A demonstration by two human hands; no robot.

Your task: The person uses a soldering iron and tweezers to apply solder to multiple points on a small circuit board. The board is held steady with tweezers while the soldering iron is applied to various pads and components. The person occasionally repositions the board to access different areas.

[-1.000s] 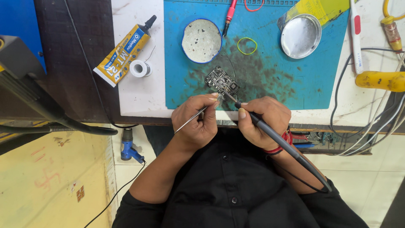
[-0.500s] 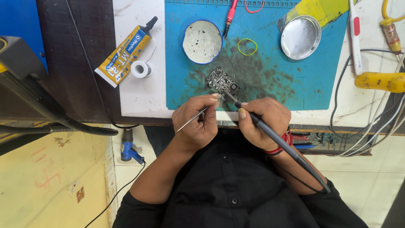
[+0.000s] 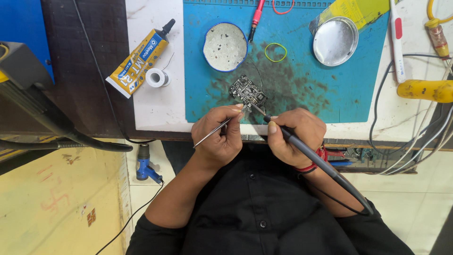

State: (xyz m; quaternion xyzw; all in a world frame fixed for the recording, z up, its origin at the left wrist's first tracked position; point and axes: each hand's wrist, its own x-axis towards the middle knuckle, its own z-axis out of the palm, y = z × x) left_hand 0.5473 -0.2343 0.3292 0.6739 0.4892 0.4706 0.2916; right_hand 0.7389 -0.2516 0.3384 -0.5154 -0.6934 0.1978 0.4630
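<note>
Two hands: both work at one small circuit board on the blue mat, near the mat's 6 o'clock edge.
Circuit board: dark, roughly rectangular, turned on the slant; long axis runs from 10 o'clock to 4 o'clock.
Left hand: grip closed on thin metal tweezers; their long axis runs 8 o'clock to 2 o'clock, tips pointing at the board's near edge.
Right hand: grip clamped pen-fashion on a dark soldering iron; tip points to 10 o'clock at the board's near corner, handle trails to 4 o'clock across the wrist.
Hard to tell: the tweezer tips are hidden by the left fingers, so what they pinch cannot be made out; whether the iron's tip touches the board is too fine to see.
At 12 o'clock of the board: a round blue-rimmed tin, a yellow rubber band, a red probe cut off by the top edge.
At 1 o'clock: a shiny round lid.
At 10 o'clock, off the mat on the white surface: a yellow glue tube and a solder spool.
At 3 o'clock: a yellow-handled tool, cut off by the right edge.
</note>
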